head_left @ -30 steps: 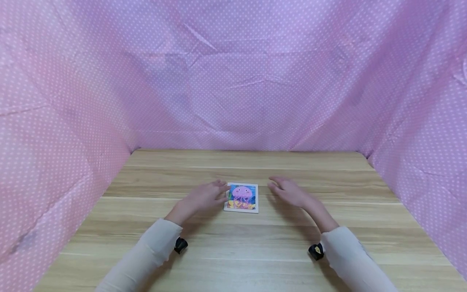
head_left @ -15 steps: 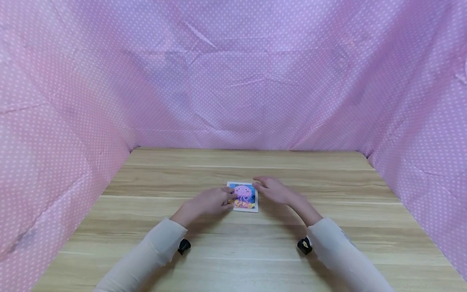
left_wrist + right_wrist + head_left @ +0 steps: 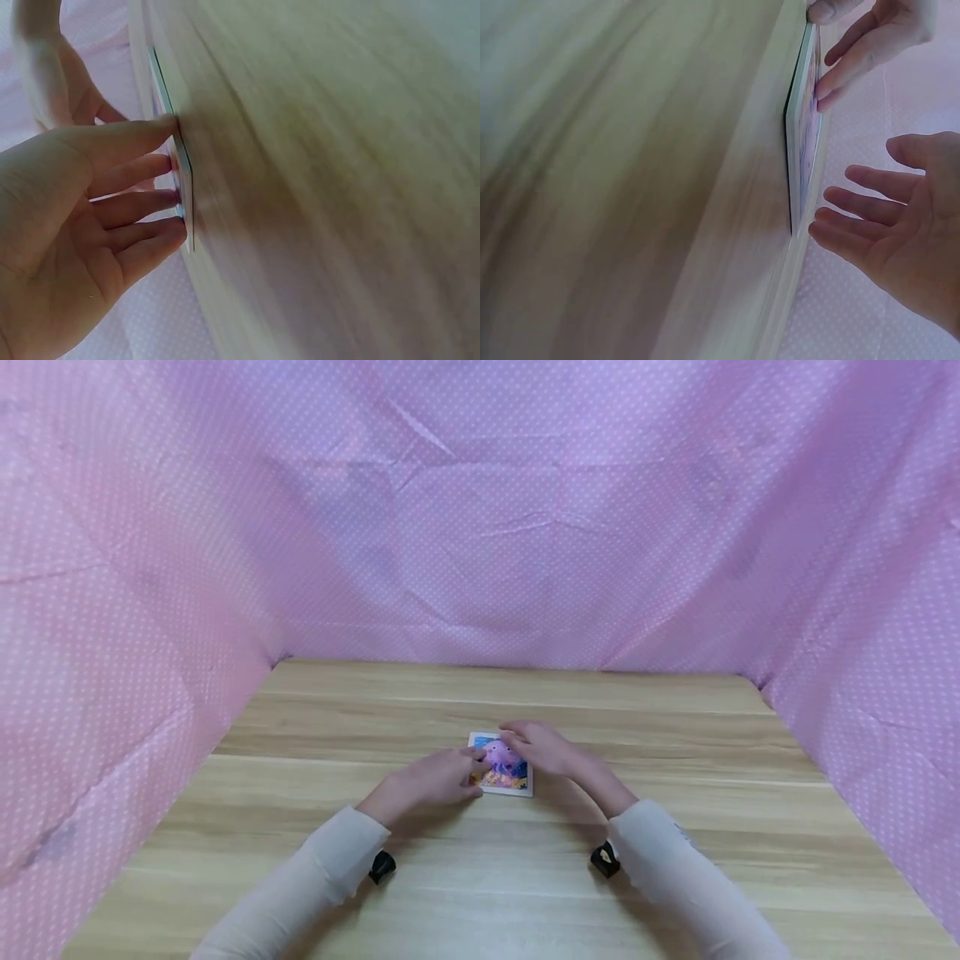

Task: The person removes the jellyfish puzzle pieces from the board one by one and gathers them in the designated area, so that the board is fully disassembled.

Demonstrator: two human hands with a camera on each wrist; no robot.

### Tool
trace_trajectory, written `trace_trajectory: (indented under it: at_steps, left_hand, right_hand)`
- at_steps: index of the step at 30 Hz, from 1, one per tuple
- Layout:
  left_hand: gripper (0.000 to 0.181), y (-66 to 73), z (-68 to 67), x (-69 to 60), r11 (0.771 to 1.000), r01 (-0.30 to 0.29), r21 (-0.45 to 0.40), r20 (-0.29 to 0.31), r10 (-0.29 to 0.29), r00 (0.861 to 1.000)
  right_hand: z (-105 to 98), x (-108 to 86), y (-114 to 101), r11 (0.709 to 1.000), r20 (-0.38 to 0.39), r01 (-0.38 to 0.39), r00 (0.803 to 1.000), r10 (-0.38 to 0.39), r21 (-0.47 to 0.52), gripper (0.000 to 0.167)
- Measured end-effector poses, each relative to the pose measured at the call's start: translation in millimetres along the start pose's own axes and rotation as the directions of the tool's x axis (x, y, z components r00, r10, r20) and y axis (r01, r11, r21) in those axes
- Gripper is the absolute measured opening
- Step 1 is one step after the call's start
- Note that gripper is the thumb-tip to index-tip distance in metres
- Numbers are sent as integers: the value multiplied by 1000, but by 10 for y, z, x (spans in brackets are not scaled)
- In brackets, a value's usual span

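Note:
A thin square picture board (image 3: 510, 782) lies flat on the table, white-bordered, with a pink jellyfish on blue and yellow. My left hand (image 3: 438, 775) is at its left side. In the left wrist view, this hand's fingertips rest on the board (image 3: 160, 81), the thumb at its near edge and the other fingers on its face. My right hand (image 3: 546, 750) reaches over the board's upper right part, fingers extended and slightly bent. In the right wrist view, that hand (image 3: 900, 217) holds nothing, its fingertips just above the board. Both hands cover parts of the picture.
The board lies near the middle of a wooden table (image 3: 480, 877). Pink curtains (image 3: 480, 552) with white dots surround the table at the back and both sides. Black wrist straps (image 3: 604, 860) show below both light sleeves (image 3: 675, 860).
My right hand has moved left, from beside the board to over its upper right part. My left hand has shifted slightly right, farther onto the board. The board stays about where it was.

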State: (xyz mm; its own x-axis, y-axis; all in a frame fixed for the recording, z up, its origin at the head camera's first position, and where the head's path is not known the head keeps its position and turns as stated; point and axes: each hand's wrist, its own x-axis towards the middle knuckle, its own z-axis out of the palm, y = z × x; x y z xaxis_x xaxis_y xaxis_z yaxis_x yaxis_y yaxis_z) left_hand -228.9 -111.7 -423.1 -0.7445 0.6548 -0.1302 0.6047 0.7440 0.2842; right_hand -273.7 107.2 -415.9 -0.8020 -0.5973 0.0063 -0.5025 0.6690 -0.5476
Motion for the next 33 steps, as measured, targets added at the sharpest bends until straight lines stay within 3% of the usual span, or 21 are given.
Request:
trace_trajectory:
  at_steps: [13, 19, 24, 33]
  left_hand:
    - [24, 28, 27, 57, 996, -89, 25, -83, 91, 992]
    - [10, 67, -3, 61, 998, -62, -22, -78, 60, 995]
    - [12, 82, -13, 37, 997, -53, -61, -76, 48, 996]
    - [10, 49, 31, 22, 995, -16, -98, -94, 6, 996]
  right_hand:
    - [142, 248, -89, 998, -17, -46, 999, 46, -39, 36]
    - [221, 347, -119, 991, -56, -75, 996, 70, -110, 25]
    - [276, 395, -134, 982, -104, -97, 991, 81, -161, 24]
    - [344, 415, -156, 986, -160, -112, 983, 91, -126, 23]
